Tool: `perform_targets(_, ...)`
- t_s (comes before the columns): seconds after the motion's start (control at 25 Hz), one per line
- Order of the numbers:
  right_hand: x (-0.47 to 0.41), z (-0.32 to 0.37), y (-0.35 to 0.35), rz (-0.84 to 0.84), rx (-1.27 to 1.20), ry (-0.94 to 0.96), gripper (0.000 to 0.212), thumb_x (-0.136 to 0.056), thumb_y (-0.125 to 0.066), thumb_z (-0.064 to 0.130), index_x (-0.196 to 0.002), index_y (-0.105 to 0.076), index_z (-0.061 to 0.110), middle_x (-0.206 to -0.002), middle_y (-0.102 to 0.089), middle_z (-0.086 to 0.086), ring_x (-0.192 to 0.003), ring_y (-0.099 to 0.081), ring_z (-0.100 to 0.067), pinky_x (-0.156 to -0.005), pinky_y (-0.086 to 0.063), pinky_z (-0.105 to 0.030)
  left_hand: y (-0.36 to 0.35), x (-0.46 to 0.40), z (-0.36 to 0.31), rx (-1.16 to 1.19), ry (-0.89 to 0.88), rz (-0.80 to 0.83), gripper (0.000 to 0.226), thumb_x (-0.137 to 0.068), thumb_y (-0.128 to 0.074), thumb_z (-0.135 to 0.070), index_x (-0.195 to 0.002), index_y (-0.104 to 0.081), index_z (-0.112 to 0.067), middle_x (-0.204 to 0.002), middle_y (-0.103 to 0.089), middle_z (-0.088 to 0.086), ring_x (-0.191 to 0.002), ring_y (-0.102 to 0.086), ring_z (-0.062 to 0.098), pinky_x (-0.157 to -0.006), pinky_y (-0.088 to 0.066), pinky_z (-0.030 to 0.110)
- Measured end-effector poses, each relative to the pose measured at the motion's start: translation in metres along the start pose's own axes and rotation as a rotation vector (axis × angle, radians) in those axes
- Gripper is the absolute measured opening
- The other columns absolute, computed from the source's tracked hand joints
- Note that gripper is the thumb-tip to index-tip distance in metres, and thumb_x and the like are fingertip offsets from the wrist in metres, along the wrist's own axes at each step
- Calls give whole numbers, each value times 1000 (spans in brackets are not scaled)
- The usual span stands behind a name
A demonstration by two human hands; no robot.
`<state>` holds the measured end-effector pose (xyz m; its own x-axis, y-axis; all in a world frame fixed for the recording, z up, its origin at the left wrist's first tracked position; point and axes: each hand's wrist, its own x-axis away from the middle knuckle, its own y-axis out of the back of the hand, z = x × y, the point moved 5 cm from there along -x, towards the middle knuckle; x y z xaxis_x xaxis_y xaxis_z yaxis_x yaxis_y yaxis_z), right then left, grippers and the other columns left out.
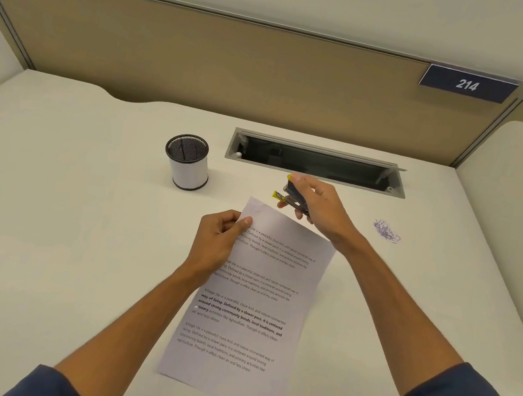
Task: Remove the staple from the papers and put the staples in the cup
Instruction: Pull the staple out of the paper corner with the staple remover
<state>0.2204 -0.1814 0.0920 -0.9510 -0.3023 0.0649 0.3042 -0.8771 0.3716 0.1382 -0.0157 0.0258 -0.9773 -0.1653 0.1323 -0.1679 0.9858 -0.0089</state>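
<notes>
the papers (250, 305) are lying on the white desk (42, 231) and are being pinched near the top left corner by the left hand (219, 239), thumb on the printed side, fingers curled behind the sheet. a dark stapler (293, 196) with yellow tips is being gripped by the right hand (319, 203) just past the papers' top edge, close to that corner. the mesh cup (187, 162) is sitting upright to the left, well apart from the papers; the staple is too small to be made out, tbh.

Black-rimmed white cup (189, 166) — beige divider (206, 62)
</notes>
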Motion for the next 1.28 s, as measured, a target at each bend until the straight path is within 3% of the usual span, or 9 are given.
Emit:
perform_targets(0.2, -9, 9, 0, 185, 83, 51, 30, -98, -49, 32, -105, -70, 11, -88, -69, 2, -61, -56, 4, -53, -41, -7, 0, -1, -3, -6, -21, 2, 18, -97, -58, -20, -96, -70, -7, -84, -77, 6, -73, -73, 23, -66, -59, 32)
perform_targets(0.36, -19, 4, -4, 332, 198, 46, 23, -88, -64, 36, -101, -76, 21, -103, -72, 11, -75, -61, 7, -65, -49, -12, 0, -1, -5, -44, -51, 2, 18, -97, -59, -21, -97, -71, -8, -83, -76, 4, -72, -73, 22, -65, -57, 30)
perform_targets(0.48, -18, 7, -7, 409, 278, 43, 26, -84, -68, 39, -107, -73, 26, -96, -67, 27, -85, -61, 15, -65, -47, -7, -2, -4, -5, -73, -71, 12, 18, -96, -60, -23, -97, -71, -8, -83, -76, 5, -72, -73, 23, -66, -58, 33)
perform_targets(0.56, -18, 9, -10, 447, 309, 73, 29, -85, -68, 35, -111, -72, 21, -97, -63, 26, -84, -59, 19, -65, -46, -2, -2, -4, -5, -79, -81, 24, 19, -96, -60, -23, -97, -71, -8, -83, -76, 6, -73, -73, 24, -67, -58, 34)
perform_targets(0.72, -19, 10, -15, 490, 336, 111, 32, -85, -69, 30, -113, -70, 15, -103, -63, 13, -84, -61, 8, -67, -46, -2, -3, -5, -5, -84, -94, 34, 18, -96, -61, -23, -96, -72, -8, -82, -76, 6, -72, -73, 24, -67, -57, 35)
perform_targets(1.0, -19, 14, -23, 567, 315, 136, 18, -87, -67, 32, -102, -73, 25, -103, -69, 14, -88, -62, 7, -71, -46, -7, -5, -5, -6, -57, -114, 34, 17, -95, -62, -21, -95, -73, -8, -81, -76, 4, -70, -71, 16, -64, -54, 27)
perform_targets(1.28, -21, 16, -25, 564, 348, 156, 21, -90, -62, 30, -104, -73, 19, -107, -68, 5, -85, -61, 2, -70, -45, -5, -4, -6, -8, -56, -137, 12, 17, -95, -62, -20, -96, -73, -7, -84, -76, 8, -73, -71, 19, -68, -56, 31)
